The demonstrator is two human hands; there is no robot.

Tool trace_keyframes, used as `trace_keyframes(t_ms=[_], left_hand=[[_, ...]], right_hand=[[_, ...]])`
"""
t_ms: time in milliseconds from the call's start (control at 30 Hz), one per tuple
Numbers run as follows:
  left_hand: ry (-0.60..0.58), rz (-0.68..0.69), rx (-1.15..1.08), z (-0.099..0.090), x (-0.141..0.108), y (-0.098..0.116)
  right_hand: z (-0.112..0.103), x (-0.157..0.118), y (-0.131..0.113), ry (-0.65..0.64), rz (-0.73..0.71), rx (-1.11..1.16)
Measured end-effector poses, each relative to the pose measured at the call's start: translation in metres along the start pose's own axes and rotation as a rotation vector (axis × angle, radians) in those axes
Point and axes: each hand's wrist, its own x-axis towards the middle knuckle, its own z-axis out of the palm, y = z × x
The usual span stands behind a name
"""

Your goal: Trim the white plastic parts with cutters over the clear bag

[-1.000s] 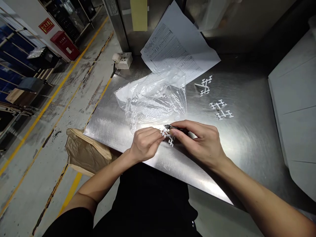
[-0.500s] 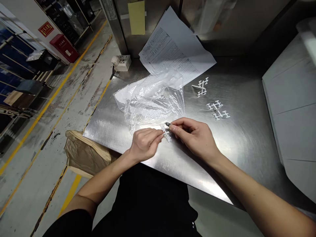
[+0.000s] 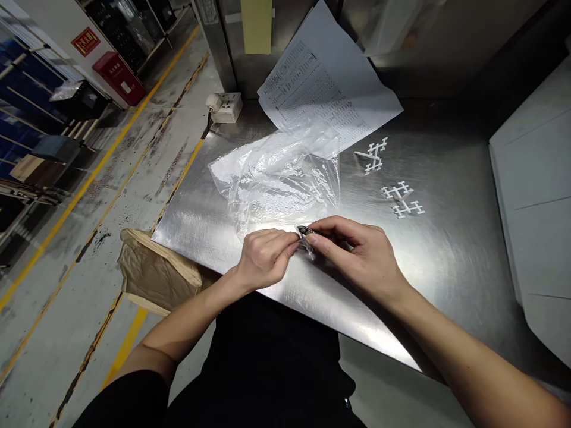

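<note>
My left hand (image 3: 267,257) is closed, pinching a small white plastic sprue (image 3: 308,249) just above the metal table. My right hand (image 3: 361,246) is closed around a small dark tool (image 3: 305,230) with a metal tip and what looks like a round pivot; most of it is hidden in the fingers. The tool's tip meets the sprue beside my left fingertips. To the right lie two more white plastic sprues with H-shaped ends, one farther back (image 3: 373,157) and one nearer (image 3: 402,199). A clear plastic bag (image 3: 276,184) lies crumpled just beyond my hands.
Printed sheets (image 3: 312,89) lean at the back behind the bag. A power socket block (image 3: 229,108) sits at the table's back left corner. An open brown paper bag (image 3: 156,267) stands below the left edge. A white panelled object (image 3: 535,178) borders the right side.
The dark tool has moved onto the white sprue, beside my left fingertips, and shows more of its body. My right hand has turned slightly. The whole view has shifted a little.
</note>
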Motion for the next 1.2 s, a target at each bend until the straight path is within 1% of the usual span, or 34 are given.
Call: trace_keyframes(t_ms=[167, 333, 433, 533, 667, 833, 933, 1033, 1133, 1200], left_hand=[[0.004, 0.013, 0.037, 0.0, 0.0, 0.0], [0.005, 0.055, 0.138, 0.002, -0.002, 0.001], [0.012, 0.068, 0.161, 0.003, -0.003, 0.001], [0.037, 0.079, 0.147, 0.004, -0.003, 0.001], [0.039, 0.041, 0.13, 0.004, -0.003, 0.0], [0.008, 0.024, 0.113, 0.003, -0.001, 0.002], [0.024, 0.027, 0.1, 0.001, 0.001, 0.004], [0.071, -0.033, 0.02, -0.004, 0.003, 0.006], [0.103, -0.188, -0.13, -0.008, 0.002, 0.006], [0.126, -0.279, -0.209, -0.009, 0.001, 0.004]], right_hand=[[-0.001, 0.0, -0.001, 0.003, -0.008, -0.011], [0.004, -0.002, 0.001, 0.021, -0.004, 0.014], [0.008, -0.001, 0.003, 0.044, 0.046, 0.082], [0.011, 0.001, 0.004, 0.061, 0.147, 0.176], [0.011, 0.005, 0.004, 0.05, 0.234, 0.251], [0.007, 0.008, 0.002, 0.011, 0.275, 0.256], [0.0, 0.01, 0.002, -0.027, 0.25, 0.237], [-0.008, 0.013, 0.002, -0.011, 0.178, 0.202], [-0.013, 0.013, 0.002, 0.011, 0.099, 0.138], [-0.014, 0.012, 0.002, 0.004, 0.054, 0.098]])
